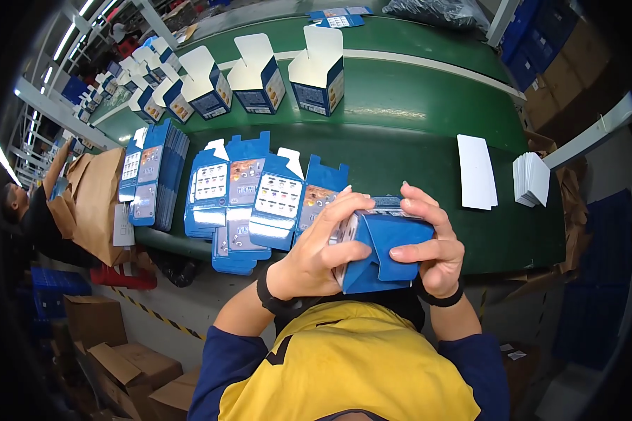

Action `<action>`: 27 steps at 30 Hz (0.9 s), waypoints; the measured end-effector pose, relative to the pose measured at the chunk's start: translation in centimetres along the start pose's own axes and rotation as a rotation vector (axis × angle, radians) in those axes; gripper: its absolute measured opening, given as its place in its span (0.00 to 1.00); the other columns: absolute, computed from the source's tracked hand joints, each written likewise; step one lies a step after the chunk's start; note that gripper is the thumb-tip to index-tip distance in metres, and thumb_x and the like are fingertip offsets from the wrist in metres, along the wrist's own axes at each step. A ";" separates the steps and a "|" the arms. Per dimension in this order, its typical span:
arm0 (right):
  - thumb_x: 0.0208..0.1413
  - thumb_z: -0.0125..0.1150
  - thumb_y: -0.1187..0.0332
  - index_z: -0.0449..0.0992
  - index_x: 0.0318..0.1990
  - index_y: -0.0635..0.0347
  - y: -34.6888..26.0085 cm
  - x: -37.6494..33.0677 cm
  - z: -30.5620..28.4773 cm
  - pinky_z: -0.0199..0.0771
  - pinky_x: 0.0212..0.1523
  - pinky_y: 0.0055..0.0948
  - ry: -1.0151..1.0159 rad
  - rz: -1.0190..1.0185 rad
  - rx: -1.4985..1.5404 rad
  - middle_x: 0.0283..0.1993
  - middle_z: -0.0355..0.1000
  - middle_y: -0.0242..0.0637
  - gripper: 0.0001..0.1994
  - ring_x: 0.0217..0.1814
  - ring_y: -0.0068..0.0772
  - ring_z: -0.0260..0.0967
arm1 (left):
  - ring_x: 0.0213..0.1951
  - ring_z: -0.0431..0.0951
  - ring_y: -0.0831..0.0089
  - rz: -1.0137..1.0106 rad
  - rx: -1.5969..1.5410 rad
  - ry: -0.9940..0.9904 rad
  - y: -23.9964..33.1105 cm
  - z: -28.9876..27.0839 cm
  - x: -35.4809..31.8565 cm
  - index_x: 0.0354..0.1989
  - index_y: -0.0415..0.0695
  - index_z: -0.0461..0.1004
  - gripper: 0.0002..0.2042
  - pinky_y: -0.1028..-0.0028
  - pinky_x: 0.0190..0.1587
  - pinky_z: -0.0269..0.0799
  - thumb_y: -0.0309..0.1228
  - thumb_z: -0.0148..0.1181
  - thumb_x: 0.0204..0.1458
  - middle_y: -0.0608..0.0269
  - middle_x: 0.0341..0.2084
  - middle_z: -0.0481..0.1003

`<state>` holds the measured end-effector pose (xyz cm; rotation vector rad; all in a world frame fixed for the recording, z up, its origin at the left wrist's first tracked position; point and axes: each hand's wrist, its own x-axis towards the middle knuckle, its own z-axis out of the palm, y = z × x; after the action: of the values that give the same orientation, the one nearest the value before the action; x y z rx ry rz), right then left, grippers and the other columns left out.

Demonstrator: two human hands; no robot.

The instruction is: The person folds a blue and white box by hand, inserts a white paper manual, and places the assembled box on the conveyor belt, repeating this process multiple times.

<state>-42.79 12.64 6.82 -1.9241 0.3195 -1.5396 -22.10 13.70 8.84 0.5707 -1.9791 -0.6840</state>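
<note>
Left hand (314, 256) wraps its fingers over the near end of a blue carton (380, 245), thumb pressed on the flap; the right hand (432, 242) clamps the other side, fingers curled across the folded bottom — the carton sits between both palms, above the green conveyor belt's (414, 112) near edge. Left of the hands lie stacks of flat blue cartons (246, 200); further back, erected open cartons (260, 74) stand in a row. To the right — white card sheets (476, 172).

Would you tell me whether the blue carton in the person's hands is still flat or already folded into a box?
Folded into a box: the blue carton shows several faces, its end flaps overlapping, gripped by the left hand and right hand.
</note>
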 end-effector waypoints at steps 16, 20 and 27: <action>0.51 0.63 0.63 0.74 0.49 0.65 -2.2 1.5 -0.2 0.73 0.47 0.28 -0.084 0.426 -0.158 0.45 0.75 0.45 0.19 0.47 0.37 0.74 | 0.53 0.66 0.49 0.073 0.023 -0.071 0.9 -0.1 0.5 0.58 0.51 0.59 0.34 0.42 0.60 0.49 0.21 0.65 0.38 0.46 0.49 0.62; 0.60 0.40 0.43 0.58 0.61 0.69 -3.9 1.3 1.8 0.66 0.53 0.29 0.326 0.618 0.129 0.47 0.72 0.50 0.35 0.48 0.32 0.70 | 0.64 0.52 0.41 0.057 0.182 -0.041 -0.1 1.8 0.5 0.67 0.38 0.40 0.42 0.45 0.62 0.45 0.25 0.60 0.46 0.37 0.61 0.51; 0.58 0.35 0.37 0.44 0.67 0.67 -4.2 2.2 1.3 0.63 0.56 0.31 0.291 0.512 -0.034 0.55 0.66 0.50 0.42 0.53 0.36 0.66 | 0.66 0.46 0.42 -0.103 -0.010 -0.098 1.5 2.1 1.1 0.66 0.33 0.29 0.51 0.48 0.64 0.43 0.27 0.65 0.42 0.31 0.63 0.42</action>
<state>-41.73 15.02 11.01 -1.4788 0.8935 -1.4567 -24.61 14.57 9.70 0.6475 -2.0468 -0.7982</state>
